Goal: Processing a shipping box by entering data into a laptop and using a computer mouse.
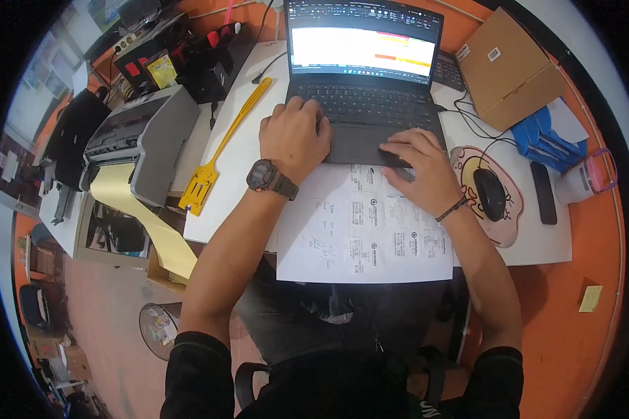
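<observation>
A black laptop point(356, 129) stands with its lid up on the white desk, a spreadsheet lit on its screen point(360, 50). My left hand point(295, 137), below a dark wristwatch point(262, 176), rests on the left part of the keyboard with bent fingers and the thumb apart; it holds nothing. My right hand point(424, 167) reaches over the touchpad's right side, fingers stretched and apart from the thumb, also holding nothing. Under the laptop's front edge lies a white sheet point(307, 258) bearing printed receipts and handwriting. The fingertips of my left hand are partly hidden.
A black mouse point(490, 195) sits on a round mat point(514, 227) at right, near a black phone-like slab point(544, 193), a cup point(581, 185) and a cardboard box point(507, 70). Left are a yellow plastic tool point(220, 153), a grey printer point(168, 133) trailing yellow paper point(143, 213), and a wastebasket point(159, 328).
</observation>
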A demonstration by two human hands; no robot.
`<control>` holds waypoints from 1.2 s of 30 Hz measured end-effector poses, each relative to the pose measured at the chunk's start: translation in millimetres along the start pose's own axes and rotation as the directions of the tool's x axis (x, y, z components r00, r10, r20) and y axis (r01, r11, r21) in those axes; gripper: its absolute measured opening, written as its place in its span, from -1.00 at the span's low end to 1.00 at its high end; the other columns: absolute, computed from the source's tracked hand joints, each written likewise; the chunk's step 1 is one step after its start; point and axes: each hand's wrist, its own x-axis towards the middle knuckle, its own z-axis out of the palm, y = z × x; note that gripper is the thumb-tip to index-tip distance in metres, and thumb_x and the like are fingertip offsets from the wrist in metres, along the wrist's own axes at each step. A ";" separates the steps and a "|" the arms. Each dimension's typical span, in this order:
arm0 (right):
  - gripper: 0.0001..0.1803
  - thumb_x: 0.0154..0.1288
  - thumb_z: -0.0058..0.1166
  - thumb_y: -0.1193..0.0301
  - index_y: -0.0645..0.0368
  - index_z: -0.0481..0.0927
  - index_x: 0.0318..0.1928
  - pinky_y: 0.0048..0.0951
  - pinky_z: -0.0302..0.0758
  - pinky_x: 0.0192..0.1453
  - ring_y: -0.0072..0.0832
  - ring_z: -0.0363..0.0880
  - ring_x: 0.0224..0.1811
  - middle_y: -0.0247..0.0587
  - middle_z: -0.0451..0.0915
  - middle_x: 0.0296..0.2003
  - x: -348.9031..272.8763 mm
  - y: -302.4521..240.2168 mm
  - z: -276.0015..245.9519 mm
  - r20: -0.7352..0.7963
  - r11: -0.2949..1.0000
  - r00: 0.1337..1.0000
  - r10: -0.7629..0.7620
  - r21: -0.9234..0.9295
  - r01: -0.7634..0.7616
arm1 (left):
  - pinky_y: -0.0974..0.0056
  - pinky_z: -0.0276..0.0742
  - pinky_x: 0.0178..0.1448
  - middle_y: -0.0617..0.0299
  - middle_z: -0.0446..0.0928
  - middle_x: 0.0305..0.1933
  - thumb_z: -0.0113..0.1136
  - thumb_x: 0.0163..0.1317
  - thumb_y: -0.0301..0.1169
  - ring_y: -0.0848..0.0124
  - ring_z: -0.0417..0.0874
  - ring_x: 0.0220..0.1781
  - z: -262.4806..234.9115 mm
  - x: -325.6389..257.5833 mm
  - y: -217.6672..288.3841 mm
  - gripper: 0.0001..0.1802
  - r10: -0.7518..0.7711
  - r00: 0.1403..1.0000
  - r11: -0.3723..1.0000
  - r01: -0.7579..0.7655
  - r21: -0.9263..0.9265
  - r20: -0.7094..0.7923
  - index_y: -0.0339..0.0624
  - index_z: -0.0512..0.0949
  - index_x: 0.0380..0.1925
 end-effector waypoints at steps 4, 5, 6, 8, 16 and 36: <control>-0.59 0.35 0.58 0.30 0.12 0.87 0.16 -0.07 0.57 0.57 -0.09 0.58 0.44 -0.18 0.73 0.26 -0.2 -3.0 -0.3 -0.012 1.000 1.000 0.023 0.003 -0.023 | -0.09 0.73 0.22 0.09 0.80 0.06 0.34 0.53 -0.20 0.01 0.81 0.17 2.9 -1.0 -1.6 -0.76 0.007 1.000 1.000 -0.007 0.002 -0.002 -0.07 0.83 -0.04; -0.59 0.35 0.58 0.29 0.12 0.86 0.16 -0.07 0.56 0.57 -0.08 0.58 0.44 -0.17 0.72 0.26 -0.6 -3.0 0.2 -0.008 1.000 1.000 0.023 0.001 -0.023 | -0.09 0.73 0.22 0.09 0.80 0.06 0.34 0.53 -0.20 0.01 0.81 0.17 2.9 -1.2 -2.0 -0.76 0.007 1.000 1.000 -0.007 0.003 -0.002 -0.07 0.83 -0.04; -0.59 0.36 0.58 0.29 0.11 0.86 0.17 -0.06 0.56 0.58 -0.08 0.57 0.44 -0.16 0.72 0.27 -0.9 -3.1 0.6 -0.003 1.000 1.000 0.023 -0.001 -0.023 | -0.09 0.73 0.22 0.09 0.80 0.07 0.35 0.52 -0.21 0.01 0.80 0.17 3.0 -1.4 -2.5 -0.76 0.008 1.000 1.000 -0.008 0.003 -0.006 -0.08 0.83 -0.04; -0.59 0.36 0.58 0.29 0.11 0.86 0.16 -0.07 0.57 0.57 -0.08 0.57 0.44 -0.16 0.72 0.26 0.3 -1.6 -0.1 -0.002 1.000 1.000 0.018 0.000 -0.018 | -0.09 0.73 0.22 0.08 0.80 0.07 0.35 0.52 -0.21 0.00 0.80 0.17 3.0 -1.5 -3.0 -0.77 0.009 1.000 1.000 -0.009 0.001 -0.007 -0.08 0.82 -0.04; -0.63 0.39 0.54 0.30 0.15 0.82 0.13 -0.06 0.58 0.54 -0.08 0.60 0.41 -0.14 0.73 0.22 1.6 -8.0 -4.4 -0.023 1.000 0.999 0.023 -0.015 -0.024 | -0.10 0.72 0.25 0.00 0.80 0.04 0.37 0.51 -0.25 -0.05 0.78 0.16 8.4 -0.2 -6.7 -0.76 0.008 0.999 0.999 -0.010 -0.053 -0.047 -0.16 0.81 -0.04; -0.48 0.51 0.43 0.08 -0.12 0.81 0.39 0.14 0.35 0.77 0.11 0.31 0.70 -0.06 0.55 0.53 -1.4 -11.8 -2.8 0.104 0.992 0.993 0.048 -0.124 -0.035 | -0.12 0.73 0.21 -0.01 0.79 0.01 0.36 0.52 -0.25 -0.05 0.77 0.12 10.5 -0.8 -6.7 -0.77 0.008 0.999 0.999 -0.009 -0.035 -0.036 -0.16 0.80 -0.06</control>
